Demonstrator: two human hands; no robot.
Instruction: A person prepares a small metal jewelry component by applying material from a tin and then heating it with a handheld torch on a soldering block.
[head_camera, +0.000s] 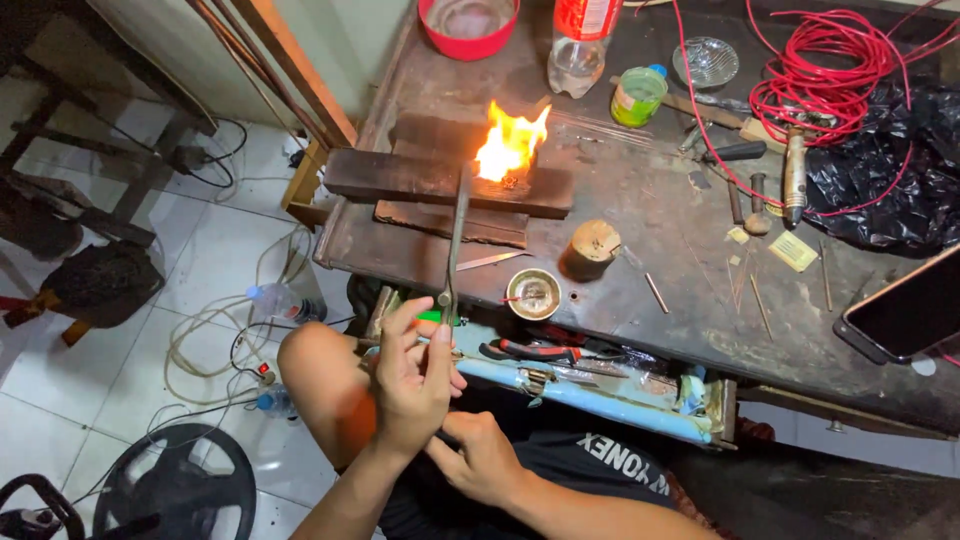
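Workbench (640, 190), dark, scorched. Red bowl (468, 25) at far edge, contents unclear. Plastic bottle (580, 40) beside it; green-labelled jar (638, 95) lay tipped nearby. Glass dish (706, 60) sat by the red wire coil (830, 70). Small metal bowl (533, 293) at near edge held pale residue. Long tongs (457, 230) reached from the left hand (415, 375), fingers clamped on their handles, up to a flame (510, 140) on a wooden block (440, 180). Right hand (480, 455) was loosely curled below the left; whether it held anything could not be told.
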